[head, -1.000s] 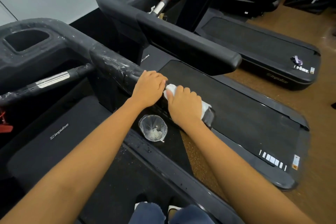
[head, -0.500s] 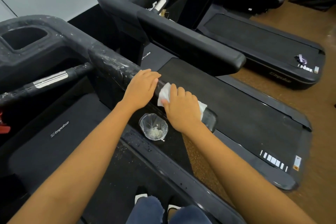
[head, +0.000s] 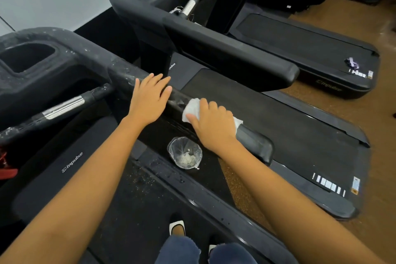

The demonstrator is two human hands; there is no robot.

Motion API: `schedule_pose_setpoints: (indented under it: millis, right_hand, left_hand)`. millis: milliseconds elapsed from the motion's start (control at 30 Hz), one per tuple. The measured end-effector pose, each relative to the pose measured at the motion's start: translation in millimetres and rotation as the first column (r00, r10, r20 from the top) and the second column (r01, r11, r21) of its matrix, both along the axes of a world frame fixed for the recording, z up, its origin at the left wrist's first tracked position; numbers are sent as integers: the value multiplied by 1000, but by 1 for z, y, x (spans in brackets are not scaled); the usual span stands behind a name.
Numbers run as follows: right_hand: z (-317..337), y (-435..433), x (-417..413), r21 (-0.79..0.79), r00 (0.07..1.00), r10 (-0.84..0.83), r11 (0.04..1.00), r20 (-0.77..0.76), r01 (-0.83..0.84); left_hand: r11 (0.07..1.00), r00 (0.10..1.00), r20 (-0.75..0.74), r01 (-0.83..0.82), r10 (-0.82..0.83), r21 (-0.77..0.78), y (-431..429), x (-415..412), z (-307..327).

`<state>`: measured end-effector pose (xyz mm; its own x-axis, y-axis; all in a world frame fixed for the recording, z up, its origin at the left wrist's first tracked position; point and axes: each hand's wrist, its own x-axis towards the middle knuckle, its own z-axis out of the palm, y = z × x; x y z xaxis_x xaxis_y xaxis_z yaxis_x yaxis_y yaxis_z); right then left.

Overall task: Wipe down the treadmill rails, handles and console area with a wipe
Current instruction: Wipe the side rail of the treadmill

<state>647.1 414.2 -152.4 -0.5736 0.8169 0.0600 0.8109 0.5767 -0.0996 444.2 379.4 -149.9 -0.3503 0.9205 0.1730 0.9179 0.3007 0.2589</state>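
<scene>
Firmly pressing matters: my right hand (head: 212,126) curls the wipe (head: 192,107) around the handrail (head: 255,146), my flat, straight-fingered left hand (head: 147,100) braces it; white residue (head: 179,100) lies ahead.

Wipe (head: 191,107) on rail (head: 122,74) — cup (head: 185,153) below

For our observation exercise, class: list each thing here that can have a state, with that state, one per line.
Wipe: crumpled, pressed on the rail.
Rail: smeared white ahead of the wipe, cleaner at its end.
Right hand: grips the wipe.
Left hand: flat on the rail.
Plastic cup: upright, white residue inside.
</scene>
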Motion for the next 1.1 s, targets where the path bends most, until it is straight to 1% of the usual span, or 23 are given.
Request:
schedule_pose_setpoints:
  millis: [67,133,200,233,300,367,400,467,500,567,633,667,700,767,833,933,967,1033,1100]
  right_hand:
    - [-4,-10,41,65,998,-58,996,-19,59]
    - [-5,-23,66,107,985,-171,979,-19,172]
    - [-7,-23,48,109,963,-268,958,1,266]
    - [-4,-21,26,107,960,-281,954,0,279]
    - [1,-13,-26,69,971,-235,969,-37,237]
    - [3,-5,-67,-10,992,-121,993,20,121]
    - [5,-2,-75,-19,997,-65,998,46,66]
    - [6,2,-63,-23,999,-18,1000,45,19]
    - [5,-1,-43,-14,999,-30,999,29,30]
    - [2,-15,15,16,994,-112,994,-2,112]
    - [-1,-37,70,30,971,-239,971,33,238]
    - [-3,-44,83,42,951,-302,953,64,299]
    - [-4,-46,84,48,927,-359,933,108,356]
    - [1,-41,50,29,887,-436,899,153,437]
    - [10,-30,-2,-19,904,-413,908,110,418]
    - [13,-16,-56,-64,950,-313,948,1,312]
    - [14,-15,-59,-62,959,-282,958,-21,281]
    - [9,-19,-40,-16,973,-223,975,-63,222]
    - [1,-27,-1,52,963,-244,967,-115,251]
  left_hand:
    - [1000,1000,3,14,-14,-20,2,-6,2]
    - [998,999,0,35,-35,-48,4,-9,2]
    - [996,998,-1,57,-58,-72,6,-9,0]
    - [995,998,3,63,-63,-75,7,-9,0]
    - [996,998,3,67,-67,-66,7,-10,-1]
    - [995,996,-6,85,-86,-53,6,-12,-3]
    - [994,995,-10,97,-98,-48,6,-13,-4]
    - [993,993,-14,114,-115,-42,6,-15,-3]
    - [993,993,-15,115,-115,-39,6,-15,-3]
    - [993,993,-22,113,-114,-36,5,-16,-4]
    - [994,993,-28,110,-110,-12,4,-15,-7]
    - [994,994,-28,109,-109,1,4,-14,-9]
    - [994,994,-28,108,-108,10,4,-12,-9]
    - [995,995,-25,99,-99,23,5,-11,-9]
    - [994,995,-30,98,-97,38,4,-12,-9]
    - [994,995,-36,97,-95,51,4,-12,-9]
    - [995,996,-35,89,-87,52,4,-11,-9]
    - [996,998,-25,64,-62,63,5,-6,-9]
    - [995,997,-19,76,-75,60,7,4,-7]
